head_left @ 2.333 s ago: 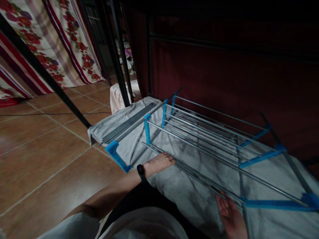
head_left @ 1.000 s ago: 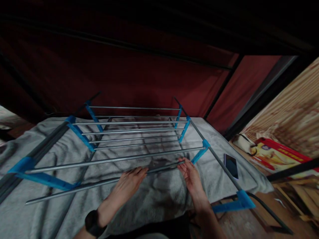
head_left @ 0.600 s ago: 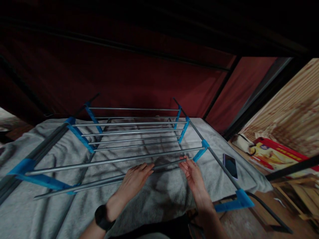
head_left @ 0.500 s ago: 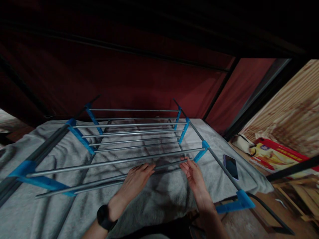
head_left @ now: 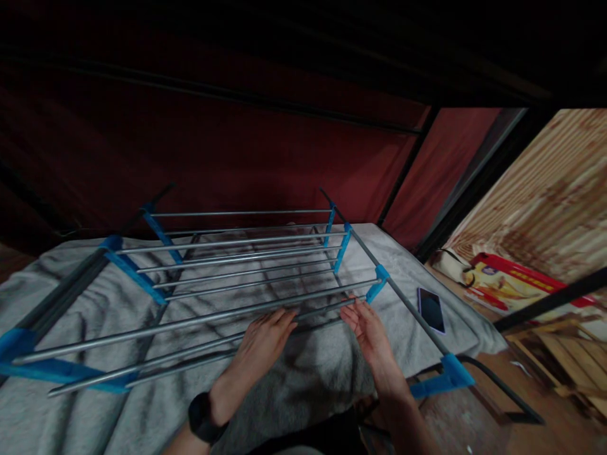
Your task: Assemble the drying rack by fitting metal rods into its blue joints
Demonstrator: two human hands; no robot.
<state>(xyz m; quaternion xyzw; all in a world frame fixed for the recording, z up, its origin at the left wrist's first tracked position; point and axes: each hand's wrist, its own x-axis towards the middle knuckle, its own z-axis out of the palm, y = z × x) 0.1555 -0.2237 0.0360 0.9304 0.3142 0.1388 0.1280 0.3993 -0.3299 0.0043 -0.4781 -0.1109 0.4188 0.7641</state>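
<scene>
A rack of grey metal tubes with blue plastic brackets [head_left: 377,287] lies across a grey blanket. My left hand [head_left: 268,335], with a black watch [head_left: 205,417] at its wrist, is closed over a metal tube [head_left: 190,349] in the nearest section. That tube's left end sticks out past a blue bracket at the left. The fingers of my right hand [head_left: 365,322] curl round the same tube close to its right end, beside the right bracket. Another tube runs just above both hands, and a lower one passes beneath, partly hidden by my left hand.
A phone [head_left: 431,309] lies on the blanket [head_left: 403,246] to the right of the rack. Beyond the edge are a red and yellow box [head_left: 516,281], a pale bag [head_left: 450,266] and wooden pieces [head_left: 564,354] on the floor. A dark red wall [head_left: 265,158] stands behind.
The view has shifted, so the rack's left side appears further left and lower. The tube's right end now sits nearer the right bracket. Both hands keep their places on it.
</scene>
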